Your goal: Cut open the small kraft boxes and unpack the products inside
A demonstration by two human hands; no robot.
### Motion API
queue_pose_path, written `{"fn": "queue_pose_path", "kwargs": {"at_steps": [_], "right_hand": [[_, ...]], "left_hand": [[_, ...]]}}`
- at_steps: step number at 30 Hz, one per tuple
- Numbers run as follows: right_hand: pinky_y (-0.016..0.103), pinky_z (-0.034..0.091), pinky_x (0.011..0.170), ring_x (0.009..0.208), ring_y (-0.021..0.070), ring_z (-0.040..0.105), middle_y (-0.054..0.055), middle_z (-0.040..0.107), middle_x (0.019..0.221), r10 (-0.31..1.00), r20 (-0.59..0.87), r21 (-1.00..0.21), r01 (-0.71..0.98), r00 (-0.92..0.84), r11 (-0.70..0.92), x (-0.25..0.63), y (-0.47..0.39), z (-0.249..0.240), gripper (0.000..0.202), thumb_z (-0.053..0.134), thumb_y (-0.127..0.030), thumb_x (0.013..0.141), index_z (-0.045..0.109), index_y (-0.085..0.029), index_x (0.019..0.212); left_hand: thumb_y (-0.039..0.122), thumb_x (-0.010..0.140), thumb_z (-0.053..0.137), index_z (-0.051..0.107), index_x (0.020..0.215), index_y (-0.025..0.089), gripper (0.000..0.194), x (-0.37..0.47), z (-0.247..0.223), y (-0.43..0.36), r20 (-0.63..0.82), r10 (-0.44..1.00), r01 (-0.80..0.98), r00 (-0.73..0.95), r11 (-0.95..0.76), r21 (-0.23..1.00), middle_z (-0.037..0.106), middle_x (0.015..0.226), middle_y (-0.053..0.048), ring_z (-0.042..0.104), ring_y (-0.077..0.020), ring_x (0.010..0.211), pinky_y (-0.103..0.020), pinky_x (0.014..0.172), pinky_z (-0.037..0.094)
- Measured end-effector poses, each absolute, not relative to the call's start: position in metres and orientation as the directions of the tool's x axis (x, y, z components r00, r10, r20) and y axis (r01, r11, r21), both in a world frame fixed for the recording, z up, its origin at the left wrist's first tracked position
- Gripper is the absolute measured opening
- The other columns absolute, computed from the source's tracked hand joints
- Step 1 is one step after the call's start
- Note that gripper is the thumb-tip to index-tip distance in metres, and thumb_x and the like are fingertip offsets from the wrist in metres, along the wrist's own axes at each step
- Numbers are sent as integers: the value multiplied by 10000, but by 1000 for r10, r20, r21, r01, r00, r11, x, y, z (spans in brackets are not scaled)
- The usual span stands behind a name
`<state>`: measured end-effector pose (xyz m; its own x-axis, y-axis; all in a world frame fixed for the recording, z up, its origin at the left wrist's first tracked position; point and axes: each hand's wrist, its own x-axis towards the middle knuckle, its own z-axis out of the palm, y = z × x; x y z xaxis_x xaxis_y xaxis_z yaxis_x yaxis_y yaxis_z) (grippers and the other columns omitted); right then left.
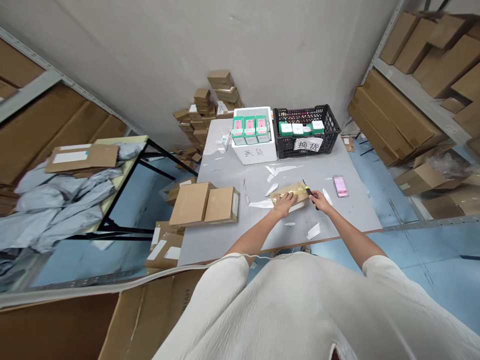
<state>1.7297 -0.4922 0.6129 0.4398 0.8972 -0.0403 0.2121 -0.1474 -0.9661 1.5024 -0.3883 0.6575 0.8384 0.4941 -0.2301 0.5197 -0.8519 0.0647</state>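
A small brown cardboard box point(299, 190) with shiny tape on top lies on the grey table point(225, 240). My left hand point(284, 204) rests on the box's left part, fingers spread across it. At the box's right end, my right hand point(320, 200) is closed around a yellow and black box cutter point(309, 191). The cutter's tip points up and away from me, beside the box's right edge. Torn white paper scraps point(313, 231) lie around the box. To the right of my right hand is a pink phone-shaped object point(340, 186), its surface blurred.
At the back stand a white bin point(255, 152) with green and pink boxes and a black crate point(333, 131) with green-and-white boxes. Two cardboard boxes point(191, 205) sit at the table's left edge. Grey bags point(75, 195) cover a side table. Loaded shelves point(423, 95) rise at right.
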Motion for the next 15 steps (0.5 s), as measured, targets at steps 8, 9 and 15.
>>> {"fn": "queue_pose_path", "kwargs": {"at_steps": [8, 9, 15], "right_hand": [[341, 613, 794, 1003, 269, 789, 72, 818, 1004, 932, -297, -951, 23, 210, -308, 1708, -508, 623, 363, 745, -559, 875, 633, -245, 1019], [335, 612, 774, 999, 270, 792, 74, 820, 1005, 935, -307, -947, 39, 176, -319, 1707, -511, 625, 361, 738, -574, 886, 644, -246, 1005], [274, 571, 657, 836, 214, 777, 77, 812, 1032, 924, -302, -920, 183, 235, -347, 1723, -523, 640, 289, 686, -520, 966, 701, -232, 965]], "left_hand": [[377, 955, 743, 460, 1558, 242, 680, 1495, 664, -405, -84, 534, 540, 842, -832, 126, 613, 1497, -184, 552, -379, 1434, -511, 1236, 319], [373, 955, 745, 473, 1547, 238, 665, 1496, 662, -408, -79, 531, 537, 844, -833, 134, 626, 1480, -182, 566, -380, 1416, -501, 1224, 333], [326, 938, 757, 557, 1465, 199, 578, 1497, 655, -411, -89, 528, 535, 845, -834, 132, 668, 1401, -184, 612, -383, 1341, -495, 1203, 360]]}}
